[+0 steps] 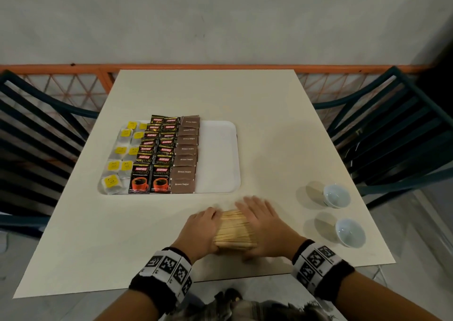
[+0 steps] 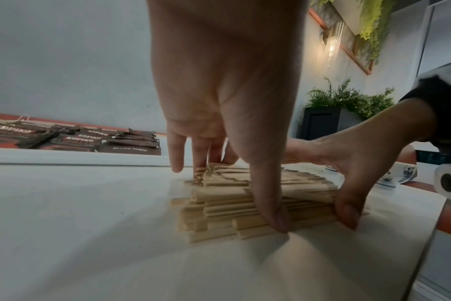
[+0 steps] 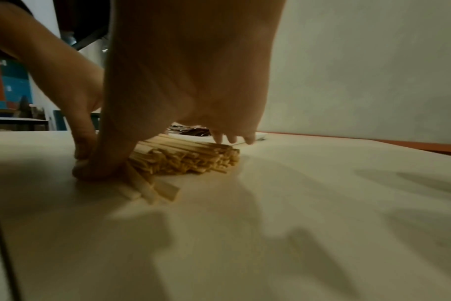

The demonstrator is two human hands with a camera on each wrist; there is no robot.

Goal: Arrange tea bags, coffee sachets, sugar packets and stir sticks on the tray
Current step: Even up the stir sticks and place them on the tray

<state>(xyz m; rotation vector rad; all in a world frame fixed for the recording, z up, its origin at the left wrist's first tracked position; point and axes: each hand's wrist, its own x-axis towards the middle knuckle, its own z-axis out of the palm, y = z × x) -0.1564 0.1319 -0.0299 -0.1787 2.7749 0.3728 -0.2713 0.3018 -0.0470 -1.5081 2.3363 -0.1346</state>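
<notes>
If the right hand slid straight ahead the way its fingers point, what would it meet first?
Probably the near rim of the white tray, at its bare right end. The right hand points away from the person; only bare table shows between, though depth is uncertain.

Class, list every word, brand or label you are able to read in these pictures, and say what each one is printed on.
"KOPIKO SUPREMO": on the black coffee sachets, the tray's middle columns.
"Brown Sugar": on the brown sugar packets, next column.
Small line under "SUPREMO": too small to read.
Yellow tags on the tea bags: a mark, unreadable.
Black-and-white wristbands: square code patterns, no words.
Stir sticks: no text.
</notes>
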